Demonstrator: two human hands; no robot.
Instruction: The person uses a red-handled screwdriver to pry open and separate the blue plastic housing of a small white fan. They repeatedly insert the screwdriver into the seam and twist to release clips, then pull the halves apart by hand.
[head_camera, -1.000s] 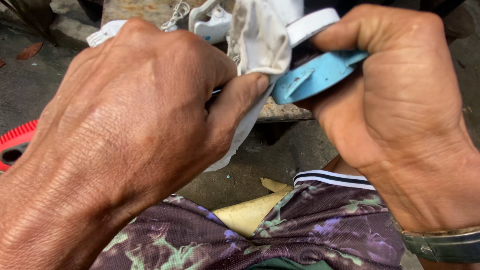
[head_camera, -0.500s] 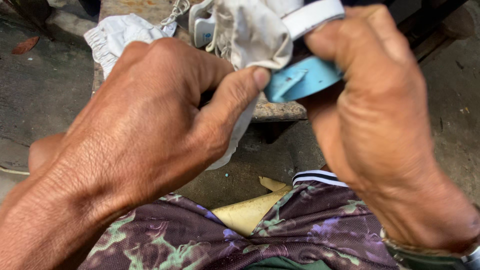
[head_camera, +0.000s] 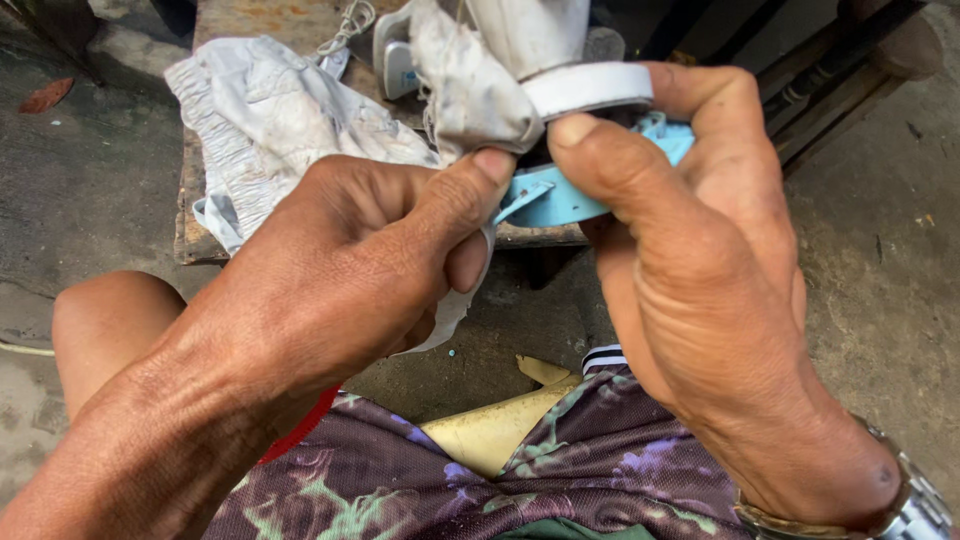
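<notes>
My left hand (head_camera: 350, 270) is closed around a dirty white cloth (head_camera: 470, 95), its thumb pressing the rag against a light blue plastic part (head_camera: 560, 195). My right hand (head_camera: 690, 260) grips that blue part from the right, thumb on top, fingers wrapped behind it. A white band-shaped plastic piece (head_camera: 585, 88) sits just above the blue part, partly wrapped by the cloth. What the parts belong to is hidden by my hands.
A crumpled white cloth (head_camera: 270, 120) lies on a worn wooden board (head_camera: 250, 20) in front of me. My bare left knee (head_camera: 105, 320) and patterned purple shorts (head_camera: 600, 470) fill the bottom. A yellowish dry leaf (head_camera: 490, 430) lies on the concrete ground (head_camera: 880, 250). A wristwatch (head_camera: 900, 510) is on my right wrist.
Both hands have shifted lower in the view and a little apart. My left thumb has slid along the rag toward the blue part. More of the crumpled cloth on the board shows.
</notes>
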